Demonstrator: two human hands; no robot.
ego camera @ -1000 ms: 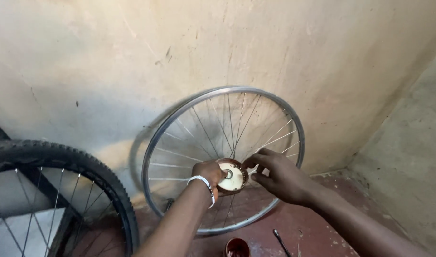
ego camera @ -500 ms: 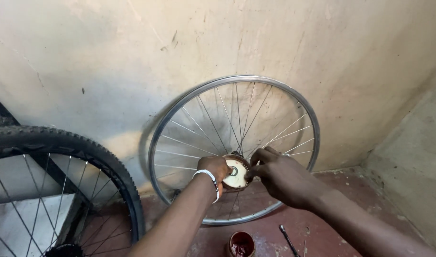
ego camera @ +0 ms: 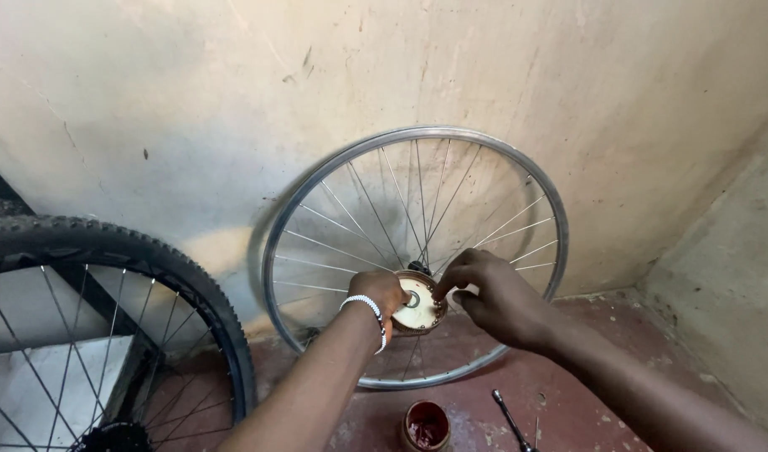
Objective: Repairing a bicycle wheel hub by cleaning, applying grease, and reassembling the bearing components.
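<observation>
Head view shows both hands at the middle of a bare spoked wheel rim (ego camera: pixel 416 255) that leans upright against the plaster wall (ego camera: pixel 191 100). The left hand (ego camera: pixel 379 293) closes around the near edge of the round hub disc (ego camera: pixel 419 305) and steadies it; a beaded bracelet (ego camera: pixel 369 307) sits on that wrist. The right hand (ego camera: pixel 493 297) pinches with fingertips at the disc's right edge, closed on something too small to make out. Against the earlier pictures, the hands keep the same hold on the hub; mostly the framing has shifted, so the work at the hub appears ongoing rather than finished. Below the grip, on the reddish floor (ego camera: pixel 585 351), stand a small open tin (ego camera: pixel 426 424) of dark red paste and, just right of it, a thin metal tool (ego camera: pixel 511 420). Well left of the grip stands a tyred wheel (ego camera: pixel 124 251).
</observation>
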